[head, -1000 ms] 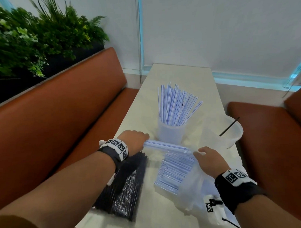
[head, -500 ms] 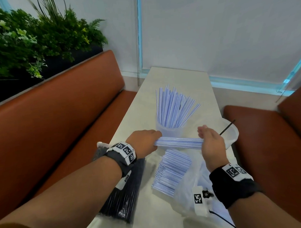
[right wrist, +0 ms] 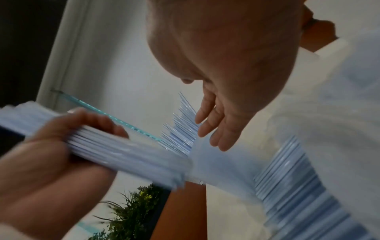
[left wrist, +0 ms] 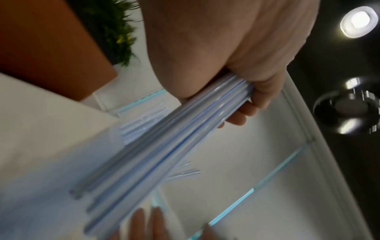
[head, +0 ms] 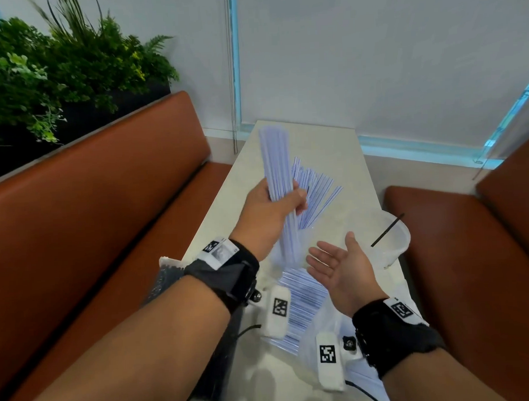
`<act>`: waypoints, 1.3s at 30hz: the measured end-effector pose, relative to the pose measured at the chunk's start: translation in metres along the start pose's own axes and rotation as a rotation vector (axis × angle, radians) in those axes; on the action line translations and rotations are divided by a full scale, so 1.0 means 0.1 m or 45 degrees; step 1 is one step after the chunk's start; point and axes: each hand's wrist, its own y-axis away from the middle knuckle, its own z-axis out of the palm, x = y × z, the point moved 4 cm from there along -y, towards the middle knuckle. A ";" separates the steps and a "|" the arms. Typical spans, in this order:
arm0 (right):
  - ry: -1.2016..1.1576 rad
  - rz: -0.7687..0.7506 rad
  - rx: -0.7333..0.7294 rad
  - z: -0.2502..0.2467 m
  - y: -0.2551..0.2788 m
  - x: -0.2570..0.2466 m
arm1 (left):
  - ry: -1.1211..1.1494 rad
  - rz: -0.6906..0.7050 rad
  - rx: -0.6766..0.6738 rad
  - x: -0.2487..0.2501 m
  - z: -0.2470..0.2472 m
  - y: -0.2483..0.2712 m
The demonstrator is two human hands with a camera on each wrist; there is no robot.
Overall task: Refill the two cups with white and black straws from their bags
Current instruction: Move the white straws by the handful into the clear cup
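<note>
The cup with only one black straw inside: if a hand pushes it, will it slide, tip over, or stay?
The cup looks like thin clear plastic and is nearly empty, holding one black straw, so it is probably very light and would slide easily. It stands near the table edge, so a push might send it off. Its wide shape probably resists tipping.

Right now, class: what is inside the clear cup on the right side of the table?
Inside the right-hand clear cup stands one black straw, leaning over the rim. Nothing else shows through its wall; the open right hand covers part of its near left side.
</note>
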 end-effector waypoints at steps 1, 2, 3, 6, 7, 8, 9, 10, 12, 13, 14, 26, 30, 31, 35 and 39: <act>-0.054 0.029 -0.018 0.03 0.01 0.01 | 0.175 0.004 0.020 0.05 0.05 -0.04; -0.109 0.052 -0.037 0.07 0.03 0.01 | 0.299 0.004 0.036 0.08 0.09 -0.06; -0.161 0.069 -0.069 0.12 0.03 0.01 | 0.366 0.003 0.050 0.09 0.13 -0.06; -0.241 0.106 -0.189 0.26 0.06 0.00 | 0.324 -0.016 0.034 0.01 0.27 -0.02; -0.247 0.109 -0.201 0.28 0.06 0.00 | 0.310 -0.024 0.023 -0.01 0.28 -0.02; -0.251 0.104 -0.186 0.27 0.06 0.00 | 0.321 -0.035 0.021 -0.02 0.28 -0.03; -0.256 0.087 -0.153 0.23 0.03 -0.01 | 0.362 -0.046 0.029 -0.01 0.26 -0.05; -0.256 0.071 -0.131 0.21 0.01 -0.02 | 0.416 -0.053 0.047 -0.01 0.24 -0.07; -0.218 0.071 -0.187 0.21 -0.02 -0.04 | 0.459 -0.063 0.087 -0.03 0.21 -0.10; -0.164 0.065 -0.237 0.24 -0.01 -0.05 | 0.443 -0.077 0.098 -0.05 0.21 -0.10; -0.090 0.050 -0.280 0.28 0.01 -0.06 | 0.428 -0.094 0.110 -0.06 0.21 -0.09; 1.343 -0.727 -0.301 0.42 0.01 -0.16 | 0.424 -0.165 0.174 -0.05 -0.04 -0.19; 1.529 -0.775 -0.247 0.43 -0.09 -0.11 | 0.326 -0.169 0.080 0.02 -0.05 -0.25; 1.583 -0.802 -0.228 0.44 -0.12 -0.12 | 0.261 -0.153 0.070 0.06 -0.04 -0.27; 1.824 -1.003 -0.055 0.42 -0.24 -0.27 | 0.177 0.084 0.328 0.38 -0.25 -0.56; 2.136 -0.970 -0.051 0.47 -0.51 -0.30 | 0.156 0.280 0.502 0.48 -0.35 -0.82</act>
